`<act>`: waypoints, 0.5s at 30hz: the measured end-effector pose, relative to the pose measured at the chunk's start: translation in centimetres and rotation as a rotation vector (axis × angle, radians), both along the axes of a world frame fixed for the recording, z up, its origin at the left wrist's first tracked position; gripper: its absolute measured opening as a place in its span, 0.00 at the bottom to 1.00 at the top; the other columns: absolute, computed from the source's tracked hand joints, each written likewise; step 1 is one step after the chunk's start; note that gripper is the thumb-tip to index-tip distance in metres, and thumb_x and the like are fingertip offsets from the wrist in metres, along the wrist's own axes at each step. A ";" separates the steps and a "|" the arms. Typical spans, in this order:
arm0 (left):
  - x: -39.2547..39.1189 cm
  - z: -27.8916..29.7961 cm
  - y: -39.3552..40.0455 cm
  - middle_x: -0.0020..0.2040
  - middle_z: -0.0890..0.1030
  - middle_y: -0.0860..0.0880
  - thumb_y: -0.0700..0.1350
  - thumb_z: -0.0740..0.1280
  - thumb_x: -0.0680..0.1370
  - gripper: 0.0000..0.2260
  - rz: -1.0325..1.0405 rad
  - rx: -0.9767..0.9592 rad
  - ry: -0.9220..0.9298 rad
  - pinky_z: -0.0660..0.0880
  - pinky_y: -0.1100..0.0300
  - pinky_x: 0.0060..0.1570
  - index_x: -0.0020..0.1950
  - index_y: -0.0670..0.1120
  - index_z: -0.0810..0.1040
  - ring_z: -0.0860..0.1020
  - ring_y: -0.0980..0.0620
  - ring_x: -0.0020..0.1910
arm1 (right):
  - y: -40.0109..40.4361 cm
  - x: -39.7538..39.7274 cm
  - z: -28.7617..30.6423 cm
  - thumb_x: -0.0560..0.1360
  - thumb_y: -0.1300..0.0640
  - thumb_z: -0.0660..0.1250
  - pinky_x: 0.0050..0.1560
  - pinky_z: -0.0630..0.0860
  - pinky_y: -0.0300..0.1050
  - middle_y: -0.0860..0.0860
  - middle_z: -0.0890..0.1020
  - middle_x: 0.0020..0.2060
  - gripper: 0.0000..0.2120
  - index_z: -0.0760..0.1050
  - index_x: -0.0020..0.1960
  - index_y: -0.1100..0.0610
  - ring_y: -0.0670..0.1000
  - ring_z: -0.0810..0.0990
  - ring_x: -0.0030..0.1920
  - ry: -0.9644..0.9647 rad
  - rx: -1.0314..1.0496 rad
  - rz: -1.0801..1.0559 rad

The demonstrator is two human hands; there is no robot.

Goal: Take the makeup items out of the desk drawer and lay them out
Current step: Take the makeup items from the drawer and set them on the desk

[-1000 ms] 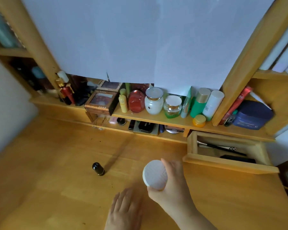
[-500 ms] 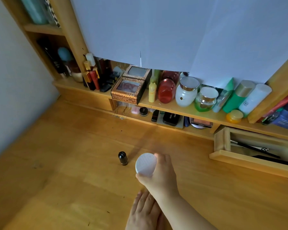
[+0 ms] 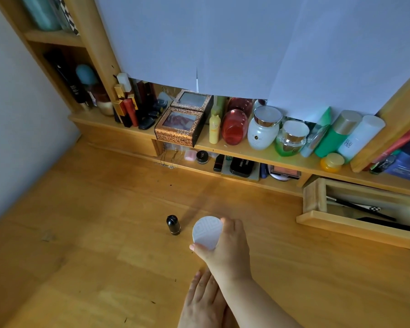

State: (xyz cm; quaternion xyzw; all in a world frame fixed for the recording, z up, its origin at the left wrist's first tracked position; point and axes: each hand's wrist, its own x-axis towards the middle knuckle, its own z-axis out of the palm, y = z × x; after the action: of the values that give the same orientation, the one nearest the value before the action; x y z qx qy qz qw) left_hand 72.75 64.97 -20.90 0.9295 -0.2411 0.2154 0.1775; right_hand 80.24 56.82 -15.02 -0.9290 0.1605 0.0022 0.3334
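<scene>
right hand (image 3: 225, 247): centre of frame, thumb and fingers (image 3: 223, 220) pinching the rim of a white round compact (image 3: 207, 232) from the side; compact low over the surface (image 3: 104, 233), can't tell if it touches yet
left hand (image 3: 205, 301): bottom centre, flat on the surface, fingers straight and close together, holding nothing, partly under the right forearm
black bottle (image 3: 173, 224): small, upright on the surface, just left of the compact, not touching it
drawer (image 3: 355, 227): right of frame, pulled open; inside a long dark brush (image 3: 355, 205) and a flat black item (image 3: 384, 222), rest of the interior cut off by frame edge
shelf (image 3: 258, 157): upper centre, jars, bottles, patterned box; lower slot with palettes; not part of the drawer job as far as I can judge
step: placing the compact next to the black bottle, probably starting a row
done: one item laid out (black bottle), second in hand at its spot
left: release compact, then at least the brush and the black item from the drawer; maybe more hidden
progress: early, roughly a third at best, judged from what's visible in the drawer
risk: black bottle is narrow and close, a nudge from the compact could tip it
</scene>
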 end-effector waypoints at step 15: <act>0.5 1.8 -3.4 0.49 0.84 0.50 0.55 0.50 0.77 0.15 -0.073 -0.030 0.170 0.70 0.60 0.46 0.55 0.52 0.72 0.72 0.55 0.51 | -15.5 -11.2 0.4 0.74 0.35 0.44 0.44 0.81 0.47 0.50 0.79 0.57 0.26 0.72 0.58 0.48 0.53 0.83 0.46 0.027 -0.333 0.182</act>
State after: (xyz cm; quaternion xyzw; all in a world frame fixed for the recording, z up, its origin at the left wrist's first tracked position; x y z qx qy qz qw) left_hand 73.26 61.57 -19.10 0.9323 -0.2556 0.1325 0.2191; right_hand 69.00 41.28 -14.67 -0.9819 0.0783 0.0185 0.1714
